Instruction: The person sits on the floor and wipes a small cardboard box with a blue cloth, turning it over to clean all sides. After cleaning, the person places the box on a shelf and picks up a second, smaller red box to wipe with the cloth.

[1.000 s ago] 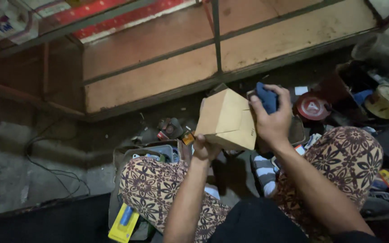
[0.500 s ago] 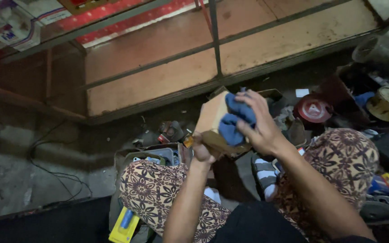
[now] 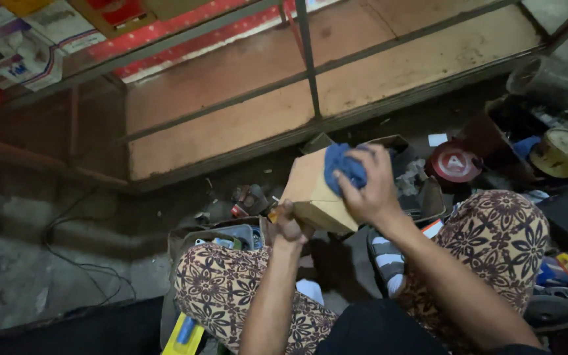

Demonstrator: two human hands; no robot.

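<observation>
A plain brown cardboard box (image 3: 310,190) is held up in front of me, above my knees. My left hand (image 3: 288,225) grips its lower left corner from below. My right hand (image 3: 371,187) presses a crumpled blue cloth (image 3: 343,167) against the box's upper right face. Both my knees, in brown flower-patterned trousers (image 3: 494,230), flank the box.
A glass-fronted cabinet with wooden shelves (image 3: 231,125) stands ahead. Clutter lies on the floor: a round red tin (image 3: 453,163), a yellow-lidded tin (image 3: 563,151), an open dark box of parts (image 3: 409,177), a yellow tool (image 3: 182,335), a black cable (image 3: 73,250).
My right hand brought the blue cloth from the box's right edge onto its face and slid it left. The box tilted slightly; my left hand kept its grip.
</observation>
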